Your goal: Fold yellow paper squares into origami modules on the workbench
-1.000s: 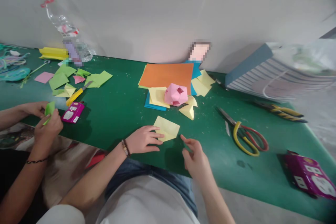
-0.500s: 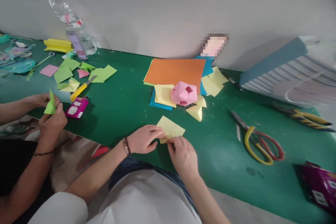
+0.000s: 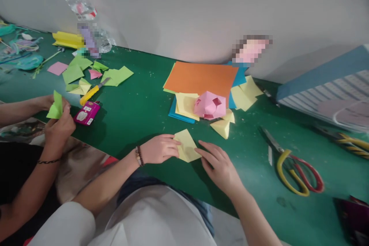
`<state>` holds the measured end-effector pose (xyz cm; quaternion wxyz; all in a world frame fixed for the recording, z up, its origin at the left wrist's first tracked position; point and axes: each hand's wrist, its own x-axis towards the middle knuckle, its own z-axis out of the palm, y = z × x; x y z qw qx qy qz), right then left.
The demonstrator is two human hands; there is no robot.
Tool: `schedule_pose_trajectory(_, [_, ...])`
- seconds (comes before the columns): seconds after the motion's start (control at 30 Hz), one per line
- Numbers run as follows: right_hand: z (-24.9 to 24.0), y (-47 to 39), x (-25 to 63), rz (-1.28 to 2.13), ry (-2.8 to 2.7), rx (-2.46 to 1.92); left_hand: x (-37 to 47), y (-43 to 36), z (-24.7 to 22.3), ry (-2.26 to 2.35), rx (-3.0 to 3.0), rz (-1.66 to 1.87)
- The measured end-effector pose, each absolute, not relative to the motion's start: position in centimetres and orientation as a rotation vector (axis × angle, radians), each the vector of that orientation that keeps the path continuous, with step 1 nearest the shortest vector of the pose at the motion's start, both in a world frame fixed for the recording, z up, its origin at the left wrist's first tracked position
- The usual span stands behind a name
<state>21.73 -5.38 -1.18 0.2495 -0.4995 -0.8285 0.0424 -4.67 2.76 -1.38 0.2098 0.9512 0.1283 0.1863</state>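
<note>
A piece of pale yellow paper (image 3: 187,146) with a folded edge lies on the green table in front of me. My left hand (image 3: 161,149) holds its left edge, fingers bent over the sheet. At the opposite side, my right hand (image 3: 220,163) is open, its fingers spread and the tips touching the right corner. Just beyond sits a pink folded-paper ball (image 3: 210,105) with openings in its faces, beside a folded yellow piece (image 3: 221,127) and a yellow paper stack (image 3: 186,105).
Behind lies an orange sheet (image 3: 204,77). Scissors (image 3: 288,165) and pliers (image 3: 351,142) are at right, near a leaning blue-edged box (image 3: 325,84). At left, another person's hands (image 3: 62,119) hold green paper, near a utility knife (image 3: 90,94) and a purple box (image 3: 87,113).
My right hand has opened its pinch and shifted right to the paper's right corner. The paper has turned slightly. My view has swung a little left.
</note>
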Motion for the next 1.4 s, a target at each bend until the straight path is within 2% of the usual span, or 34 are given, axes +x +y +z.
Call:
schedule_pose_trajectory(0.23, [-0.8,-4.7,20.5,-0.05,-2.392,-1.181,-5.3,1.7,-0.5,0.574,2.843,0.495])
schedule_pose_trajectory(0.4, [-0.4,-5.3,19.7,0.093,-2.46,-1.037,-6.0,-0.6,-0.6,0.606,2.8,0.461])
schedule_pose_trajectory(0.8, [-0.8,-3.2,18.3,0.415,-2.222,-1.301,-6.3,-0.9,-0.7,0.535,2.744,0.418])
schedule_pose_trajectory(1.4, [-1.1,-2.7,17.6,0.37,-2.235,-1.361,-6.1,-0.8,-0.3,0.535,2.717,0.339])
